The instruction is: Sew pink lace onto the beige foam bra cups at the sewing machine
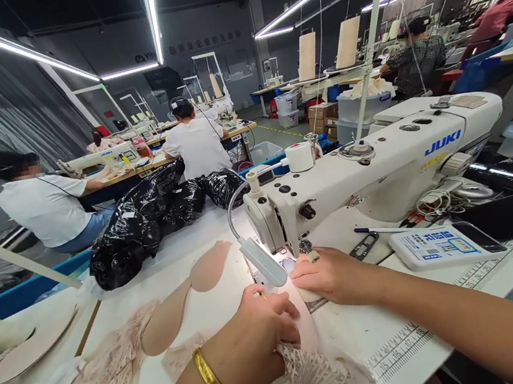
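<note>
My left hand [259, 332], with a gold bracelet [211, 378] at its wrist, has its fingers curled on a pale pink fabric piece [308, 331]. Ruffled beige lace trim [324, 377] hangs from below that hand toward the table's front edge. Close to the needle area of the white sewing machine [379, 161], my right hand [328, 275] presses the same fabric with its fingers together. A grey lamp [263, 261] on a bendy metal neck lights this spot and partly covers it. My fingers and the lamp hide the needle and presser foot.
Pink cut pieces [210, 266] and lace [113, 366] lie on the left. Black plastic bags [143, 221] sit behind them. Right of the machine are thread snips [364, 246], a pen [381, 230] and a white phone-like case [436, 247]. Co-workers [193, 140] sit at other machines.
</note>
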A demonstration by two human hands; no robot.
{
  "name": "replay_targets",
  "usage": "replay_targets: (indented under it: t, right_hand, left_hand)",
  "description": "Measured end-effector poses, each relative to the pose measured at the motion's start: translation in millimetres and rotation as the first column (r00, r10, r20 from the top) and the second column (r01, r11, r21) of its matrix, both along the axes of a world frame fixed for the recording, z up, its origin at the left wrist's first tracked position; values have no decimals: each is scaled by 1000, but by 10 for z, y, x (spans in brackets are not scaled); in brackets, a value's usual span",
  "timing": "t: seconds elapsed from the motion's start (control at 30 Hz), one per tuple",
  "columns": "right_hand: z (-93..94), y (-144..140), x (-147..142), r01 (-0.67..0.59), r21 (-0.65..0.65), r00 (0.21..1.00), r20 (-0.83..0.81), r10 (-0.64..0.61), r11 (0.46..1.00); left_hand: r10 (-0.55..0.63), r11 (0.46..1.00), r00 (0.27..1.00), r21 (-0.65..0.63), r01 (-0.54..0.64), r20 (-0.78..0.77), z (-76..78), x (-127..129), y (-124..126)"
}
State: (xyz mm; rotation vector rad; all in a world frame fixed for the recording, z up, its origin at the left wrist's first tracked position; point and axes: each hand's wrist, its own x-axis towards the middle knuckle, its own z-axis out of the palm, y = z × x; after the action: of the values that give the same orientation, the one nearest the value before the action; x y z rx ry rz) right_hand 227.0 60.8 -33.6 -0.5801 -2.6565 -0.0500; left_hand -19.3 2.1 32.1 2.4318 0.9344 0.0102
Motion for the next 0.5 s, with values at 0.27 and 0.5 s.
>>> replay_targets:
  t: [0.27,0.5]
  right_hand:
    - [-85,44,-8,108,2,993,-49,-108,994]
    - [-105,44,-16,101,-12,991,-81,-102,995]
  left_hand:
    - [39,998,999,51,-38,-14,27,15,47]
    - [17,998,1000,67,-16,-19,35,18,73]
